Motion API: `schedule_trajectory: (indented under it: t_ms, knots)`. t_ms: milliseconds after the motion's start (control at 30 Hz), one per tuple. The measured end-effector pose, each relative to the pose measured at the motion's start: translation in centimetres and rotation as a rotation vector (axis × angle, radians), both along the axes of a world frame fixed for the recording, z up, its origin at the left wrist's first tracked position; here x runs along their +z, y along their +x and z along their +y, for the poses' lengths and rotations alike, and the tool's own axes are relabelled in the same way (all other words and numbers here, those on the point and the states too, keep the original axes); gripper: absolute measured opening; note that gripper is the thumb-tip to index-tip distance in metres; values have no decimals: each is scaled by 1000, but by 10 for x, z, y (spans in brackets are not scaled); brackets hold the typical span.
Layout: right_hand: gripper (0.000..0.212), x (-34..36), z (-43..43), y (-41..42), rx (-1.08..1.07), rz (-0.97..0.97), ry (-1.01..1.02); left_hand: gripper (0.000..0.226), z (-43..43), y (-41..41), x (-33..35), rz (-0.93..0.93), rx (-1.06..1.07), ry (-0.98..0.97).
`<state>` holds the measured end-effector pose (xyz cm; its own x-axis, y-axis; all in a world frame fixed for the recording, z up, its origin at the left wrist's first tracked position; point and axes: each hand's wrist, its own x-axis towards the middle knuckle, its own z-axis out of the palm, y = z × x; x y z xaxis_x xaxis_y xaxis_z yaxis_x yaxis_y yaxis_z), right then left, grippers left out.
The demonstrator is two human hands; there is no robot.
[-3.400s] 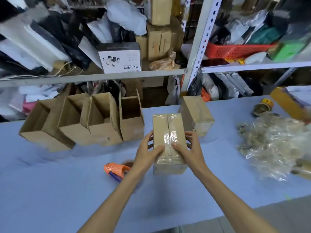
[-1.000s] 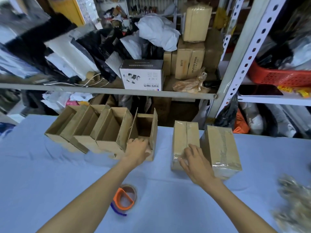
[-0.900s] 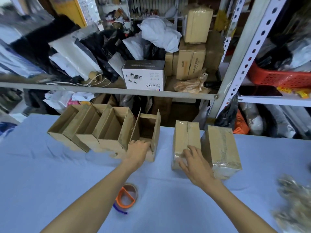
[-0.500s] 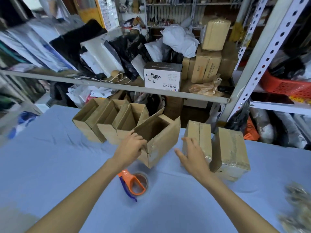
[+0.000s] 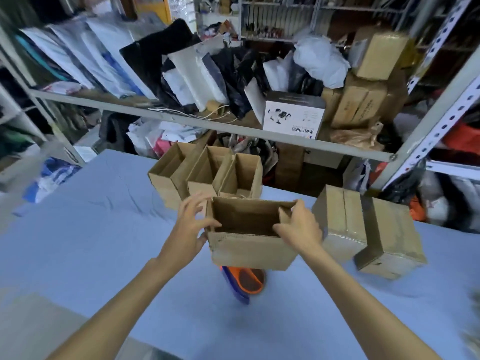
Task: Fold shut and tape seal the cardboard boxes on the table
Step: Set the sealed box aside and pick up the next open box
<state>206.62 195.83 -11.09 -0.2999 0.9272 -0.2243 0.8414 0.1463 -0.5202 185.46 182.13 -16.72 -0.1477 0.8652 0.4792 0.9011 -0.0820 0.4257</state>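
Note:
An open cardboard box (image 5: 249, 249) is held above the blue table (image 5: 91, 229), its opening facing up. My left hand (image 5: 191, 227) grips its left end, thumb on the near wall. My right hand (image 5: 302, 226) holds its right end, fingers on the small end flap. Under the box lies an orange and blue tape dispenser (image 5: 246, 280), partly hidden. Three more open boxes (image 5: 207, 172) stand in a row behind. Two taped-shut boxes (image 5: 363, 224) sit side by side to the right.
A metal shelf rail (image 5: 207, 123) runs across behind the table, with bags, cartons and a white printed box (image 5: 293, 114) on it. A perforated upright (image 5: 436, 126) rises at the right. Bare blue tabletop lies to the left and in front.
My left hand pulled one open box out of the row toward me and lifted it over the tape dispenser. My right hand left the sealed box and took the open box's right end.

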Motion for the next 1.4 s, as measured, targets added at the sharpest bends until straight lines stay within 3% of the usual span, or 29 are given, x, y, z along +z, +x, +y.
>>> schedule_trajectory:
  t_ms: [100, 300, 633, 900, 1200, 1400]
  knots:
    - [31, -4, -11, -26, -173, 160, -71, 69, -8, -22, 6, -448, 29, -59]
    - [29, -12, -57, -89, -340, 335, -109, 26, -19, -91, 4, -1084, 107, -200]
    - [17, -26, -105, -173, -381, 431, -84, 55, -51, -164, 2, -1084, 182, -342]
    - [32, -56, -108, -177, -240, 349, -66, 65, -50, -169, -25, -1076, 254, -431]
    - [50, -76, -104, -175, -137, 339, -92, 54, -57, -166, -45, -1066, 247, -390]
    - [41, -85, -102, -170, -187, 371, -152, 44, -57, -162, -49, -1092, 249, -370]
